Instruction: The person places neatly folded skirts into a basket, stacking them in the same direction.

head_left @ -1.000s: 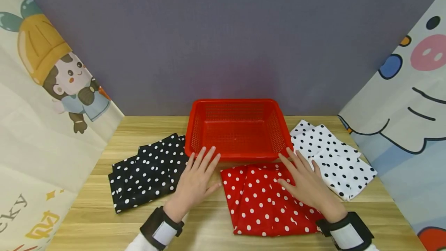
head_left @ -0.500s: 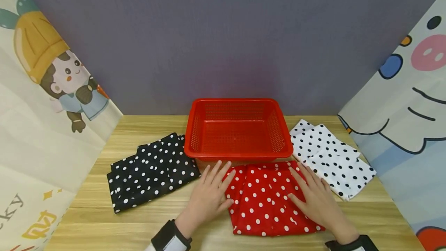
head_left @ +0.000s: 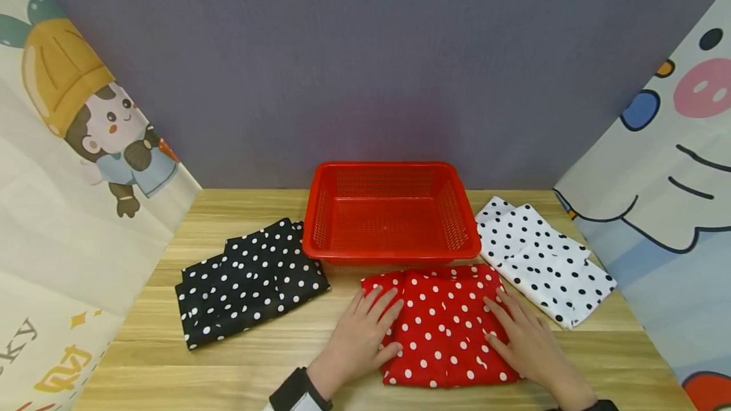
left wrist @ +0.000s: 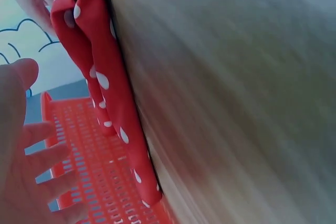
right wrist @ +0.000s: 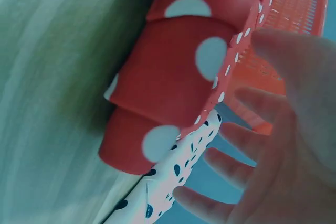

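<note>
A folded red cloth with white dots [head_left: 442, 328] lies in front of the basket, between my two hands. My left hand [head_left: 355, 340] is over its left edge, fingers extended and thumb spread. Above the right edge is my right hand [head_left: 528, 346], its fingers also extended. In the left wrist view, the fingers [left wrist: 50, 158] appear apart from the cloth's folded side. The right wrist view shows stacked layers of the red cloth [right wrist: 168, 66], with the fingers [right wrist: 231, 166] spread above them and nothing held.
A red perforated basket [head_left: 394, 257] stands at the back middle of the wooden table [head_left: 188, 379]. Left of it lies a folded black cloth with white dots [head_left: 245, 290], and on the right a white cloth with black dots [head_left: 542, 265]. A grey panel [head_left: 365, 62] rises behind.
Both hands have drawn back toward the person from near the basket's front rim. The left hand has also moved right, onto the red cloth's left side. The cloths and basket have stayed put.
</note>
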Motion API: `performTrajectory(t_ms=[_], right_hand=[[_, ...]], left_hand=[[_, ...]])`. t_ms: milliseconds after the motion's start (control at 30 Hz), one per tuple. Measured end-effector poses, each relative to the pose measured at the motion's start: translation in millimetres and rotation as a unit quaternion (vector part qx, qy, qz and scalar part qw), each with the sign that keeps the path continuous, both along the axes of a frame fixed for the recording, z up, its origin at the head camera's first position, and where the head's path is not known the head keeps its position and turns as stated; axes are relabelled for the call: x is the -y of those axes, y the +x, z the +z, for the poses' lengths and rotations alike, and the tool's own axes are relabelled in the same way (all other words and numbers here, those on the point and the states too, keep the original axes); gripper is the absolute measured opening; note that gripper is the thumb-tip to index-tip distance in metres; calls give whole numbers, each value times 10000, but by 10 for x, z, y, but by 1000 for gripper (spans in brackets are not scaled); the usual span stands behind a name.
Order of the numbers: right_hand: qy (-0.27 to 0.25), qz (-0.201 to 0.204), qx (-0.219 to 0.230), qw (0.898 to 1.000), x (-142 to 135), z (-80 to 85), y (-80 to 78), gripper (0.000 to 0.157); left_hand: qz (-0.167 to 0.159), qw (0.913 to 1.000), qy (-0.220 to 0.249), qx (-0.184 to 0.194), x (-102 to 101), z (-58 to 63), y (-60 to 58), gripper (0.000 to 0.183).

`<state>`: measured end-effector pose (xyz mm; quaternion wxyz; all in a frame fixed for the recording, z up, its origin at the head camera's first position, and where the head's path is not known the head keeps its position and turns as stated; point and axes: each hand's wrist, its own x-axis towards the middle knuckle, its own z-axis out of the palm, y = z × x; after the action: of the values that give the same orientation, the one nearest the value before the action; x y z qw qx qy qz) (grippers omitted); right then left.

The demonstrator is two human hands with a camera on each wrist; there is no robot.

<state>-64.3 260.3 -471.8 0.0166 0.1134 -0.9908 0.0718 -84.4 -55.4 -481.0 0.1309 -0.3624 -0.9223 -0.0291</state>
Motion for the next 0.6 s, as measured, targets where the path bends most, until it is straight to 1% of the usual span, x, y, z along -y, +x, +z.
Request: performTrajectory(t_ms=[133,233,433,600], right_hand=[[17,-81,174,9998,-29,-26,8,66],[19,-91,308,9995,-43,-48,14,66],[-26,-164,613,9980,-49,-115,12,66],[-65,-188,793,9967,-28,-124,6,68]], left_hand=[[-139,9991,-19,398,-66,-24,15,62],[-226,9970,-118,727,-101,-45,17,58],[-214,9912,-285,1274,-137,-70,6,54],[-89,9912,-279,1295,-139,-68,16,53]])
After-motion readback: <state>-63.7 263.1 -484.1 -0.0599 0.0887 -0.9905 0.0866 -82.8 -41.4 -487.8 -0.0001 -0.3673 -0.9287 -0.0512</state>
